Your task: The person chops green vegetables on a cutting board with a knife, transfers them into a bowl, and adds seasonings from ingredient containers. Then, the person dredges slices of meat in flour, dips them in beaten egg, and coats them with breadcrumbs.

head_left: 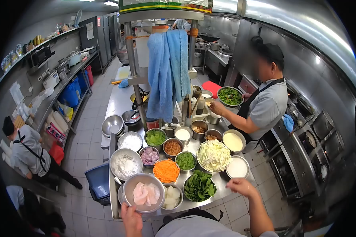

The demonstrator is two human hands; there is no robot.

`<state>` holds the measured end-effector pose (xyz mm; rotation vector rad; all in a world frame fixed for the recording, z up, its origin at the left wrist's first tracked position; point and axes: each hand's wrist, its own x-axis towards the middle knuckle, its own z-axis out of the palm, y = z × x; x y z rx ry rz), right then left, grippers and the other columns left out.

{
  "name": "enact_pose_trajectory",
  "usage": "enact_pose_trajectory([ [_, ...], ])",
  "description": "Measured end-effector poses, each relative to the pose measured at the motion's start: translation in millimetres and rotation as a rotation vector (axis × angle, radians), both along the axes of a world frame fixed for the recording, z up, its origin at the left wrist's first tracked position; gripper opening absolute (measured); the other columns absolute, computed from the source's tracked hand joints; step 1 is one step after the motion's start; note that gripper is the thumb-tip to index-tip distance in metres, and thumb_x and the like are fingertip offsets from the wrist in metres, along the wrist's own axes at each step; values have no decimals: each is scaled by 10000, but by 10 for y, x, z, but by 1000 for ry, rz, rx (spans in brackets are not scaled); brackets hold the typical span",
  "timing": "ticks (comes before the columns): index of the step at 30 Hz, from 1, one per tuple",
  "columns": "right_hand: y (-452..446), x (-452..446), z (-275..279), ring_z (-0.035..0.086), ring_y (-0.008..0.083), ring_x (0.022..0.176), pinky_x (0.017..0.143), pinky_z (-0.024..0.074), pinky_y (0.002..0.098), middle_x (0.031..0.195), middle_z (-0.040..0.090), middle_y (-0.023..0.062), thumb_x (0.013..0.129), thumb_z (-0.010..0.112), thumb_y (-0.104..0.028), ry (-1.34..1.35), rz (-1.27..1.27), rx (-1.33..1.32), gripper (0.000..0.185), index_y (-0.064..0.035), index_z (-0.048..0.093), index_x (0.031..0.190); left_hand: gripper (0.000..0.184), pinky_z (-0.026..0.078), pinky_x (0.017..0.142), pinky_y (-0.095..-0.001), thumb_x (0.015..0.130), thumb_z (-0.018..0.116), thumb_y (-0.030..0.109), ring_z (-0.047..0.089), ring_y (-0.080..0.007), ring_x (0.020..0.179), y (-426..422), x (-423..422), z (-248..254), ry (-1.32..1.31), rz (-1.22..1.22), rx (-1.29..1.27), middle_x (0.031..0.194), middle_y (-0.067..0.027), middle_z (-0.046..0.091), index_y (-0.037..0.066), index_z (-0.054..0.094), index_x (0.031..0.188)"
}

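Pale pink raw pieces [145,193] lie in a steel bowl [142,209] at the near left corner of the metal counter [221,182]. The left hand [131,219] is at that bowl's near rim, its fingers bent and pinching the edge. To the right, the right hand [242,187] hangs just nearer than a bowl of white liquid [237,167], fingers curled in loosely toward the thumb; whether they pinch anything small I cannot tell. Between the hands stand white chunks [171,197] and dark leafy greens [200,186], with shredded carrot [166,171] and chopped cabbage [213,155] farther back. White powder [126,164] fills a bowl just beyond the pink pieces. At the far right a person [267,104] in a dark apron holds a bowl of greens [230,96]; blue towels [168,71] hang at the far middle.
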<state>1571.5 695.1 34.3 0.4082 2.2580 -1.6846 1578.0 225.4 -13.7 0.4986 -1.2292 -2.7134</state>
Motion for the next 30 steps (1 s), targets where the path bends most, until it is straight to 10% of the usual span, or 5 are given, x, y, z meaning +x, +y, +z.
enact_pose_trajectory([
  [9, -202, 763, -1112, 627, 155, 754, 708, 504, 326, 814, 689, 52, 927, 589, -453, -263, 600, 436, 387, -105, 672, 1074, 177, 576, 679, -349, 785, 528, -36, 640, -202, 849, 241, -114, -64, -77, -86, 76, 978, -101, 617, 65, 482, 923],
  [21, -119, 325, -268, 582, 110, 707, 650, 491, 280, 741, 627, 8, 925, 594, -473, -356, 425, 393, 400, -93, 676, 1018, 171, 561, 721, -351, 790, 530, -32, 630, -202, 865, 269, -77, 57, -68, -61, 93, 986, -107, 612, 63, 481, 923],
  [30, 54, -422, 376, 571, 68, 742, 694, 487, 243, 826, 661, -11, 935, 645, -199, 0, 307, 156, 186, -22, 689, 972, 178, 568, 778, -371, 790, 530, -33, 630, -211, 912, 489, 54, 101, -32, 101, 24, 1004, -111, 610, 53, 486, 940],
])
